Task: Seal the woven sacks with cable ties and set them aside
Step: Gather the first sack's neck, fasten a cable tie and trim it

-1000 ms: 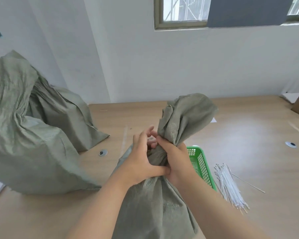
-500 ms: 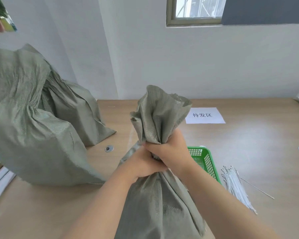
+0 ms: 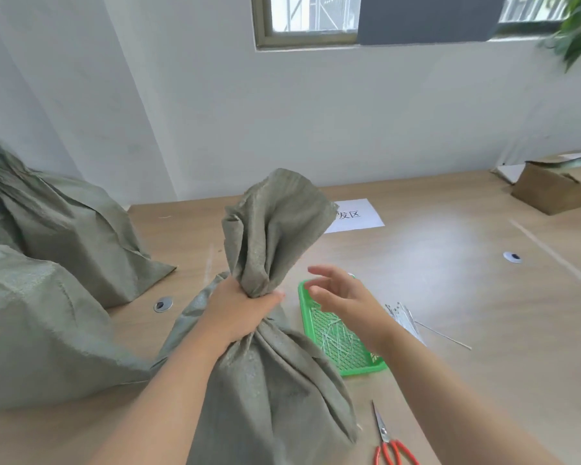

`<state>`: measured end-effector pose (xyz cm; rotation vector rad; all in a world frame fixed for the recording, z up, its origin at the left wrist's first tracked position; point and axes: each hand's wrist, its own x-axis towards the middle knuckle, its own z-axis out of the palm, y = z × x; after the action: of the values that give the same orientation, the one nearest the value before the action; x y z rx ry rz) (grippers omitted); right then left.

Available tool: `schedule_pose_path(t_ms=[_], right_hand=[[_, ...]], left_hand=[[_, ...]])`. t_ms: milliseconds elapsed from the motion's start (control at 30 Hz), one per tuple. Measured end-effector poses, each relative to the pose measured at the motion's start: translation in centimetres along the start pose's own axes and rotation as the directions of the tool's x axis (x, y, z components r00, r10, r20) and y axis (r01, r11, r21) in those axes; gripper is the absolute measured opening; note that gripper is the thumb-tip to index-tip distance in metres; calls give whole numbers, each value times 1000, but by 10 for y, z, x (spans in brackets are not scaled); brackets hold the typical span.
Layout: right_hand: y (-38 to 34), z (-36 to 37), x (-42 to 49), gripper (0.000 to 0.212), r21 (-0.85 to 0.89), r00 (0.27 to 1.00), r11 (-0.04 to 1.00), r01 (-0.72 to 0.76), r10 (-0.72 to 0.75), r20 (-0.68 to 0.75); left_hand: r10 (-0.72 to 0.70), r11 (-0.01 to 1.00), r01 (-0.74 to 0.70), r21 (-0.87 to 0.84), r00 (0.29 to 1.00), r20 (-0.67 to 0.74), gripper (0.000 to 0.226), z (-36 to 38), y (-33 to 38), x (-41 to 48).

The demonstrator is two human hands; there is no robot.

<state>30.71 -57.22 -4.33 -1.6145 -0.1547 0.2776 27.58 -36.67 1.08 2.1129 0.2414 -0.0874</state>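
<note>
My left hand (image 3: 245, 313) is clamped round the gathered neck of the sack (image 3: 269, 391), fingers and thumb wrapped tight just under the flared mouth, which stands up above my fist. The sack stands on the table (image 3: 450, 280) right in front of me, and I can see no tie on it yet. My right hand (image 3: 346, 297) holds nothing. Its fingers are apart and loose, hovering over the far end of the green basket (image 3: 363, 371), just beside the sack.

What worries me is that one fist alone holds all those pleats. If I lean right to reach, my squeeze may slacken. The slippery weave could then creep out and the neck spread, and I'd have to gather it again. A sideways pull could also tip the sack onto the basket. Threading a tie one-handed is awkward too, and a loop set too high on the flare would slide off.

The basket holds a scatter of short white pieces (image 3: 332, 340); I cannot tell if they are whole ties or trimmed ends. The bundle of cable ties (image 3: 405, 318) lies loose on the table just beyond the basket, partly behind my wrist. Red-handled scissors (image 3: 388, 444) lie near me on the right. Two more sacks (image 3: 47, 330) slump at my left. Far right, a cardboard box (image 3: 557, 193) sits with its flaps open, and I can't make out what is in it.
</note>
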Motion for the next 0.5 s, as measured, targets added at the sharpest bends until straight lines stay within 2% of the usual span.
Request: schedule_pose_path(t_ms=[100, 267, 367, 500], right_hand=[[47, -43, -3, 26, -59, 963, 986, -154, 136, -231], [122, -103, -13, 25, -152, 853, 932, -329, 225, -471], [152, -129, -21, 30, -273, 815, 858, -435, 246, -525], [182, -152, -25, 34, -385, 812, 760, -523, 308, -496]], left_hand=[[-15, 999, 15, -33, 1000, -5, 14, 4, 7, 2], [-9, 1000, 8, -23, 999, -41, 18, 12, 14, 9], [-45, 999, 45, 0, 998, -48, 23, 16, 14, 13], [-101, 994, 103, 27, 993, -67, 26, 20, 15, 19]])
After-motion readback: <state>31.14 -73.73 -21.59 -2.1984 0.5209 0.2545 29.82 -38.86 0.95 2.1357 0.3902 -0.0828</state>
